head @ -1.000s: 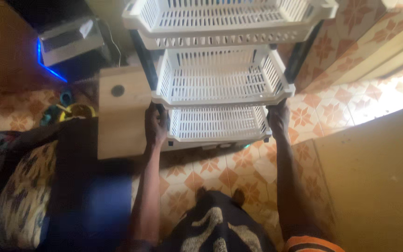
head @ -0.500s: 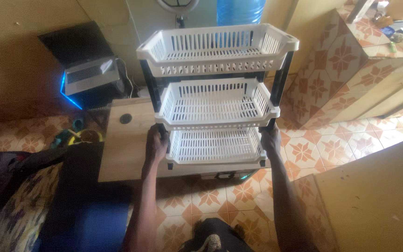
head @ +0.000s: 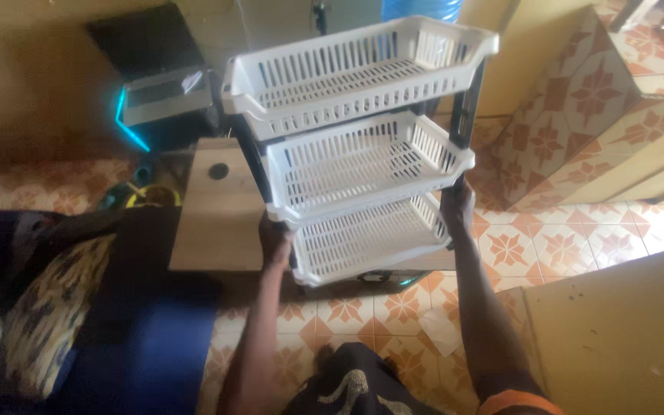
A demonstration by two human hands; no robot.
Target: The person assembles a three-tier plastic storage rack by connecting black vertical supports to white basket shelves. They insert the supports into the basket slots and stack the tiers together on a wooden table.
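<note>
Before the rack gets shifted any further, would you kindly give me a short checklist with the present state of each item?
1. Left hand grip on the rack's front-left post: ok.
2. Right hand grip on the front-right post: ok.
3. All three white baskets empty: ok.
4. Rack upright: not ok, it leans in this view.
5. Rack's feet on the tiled floor: cannot tell, hidden under the bottom basket.
6. Wooden board apart from the rack: cannot tell, they overlap.
</note>
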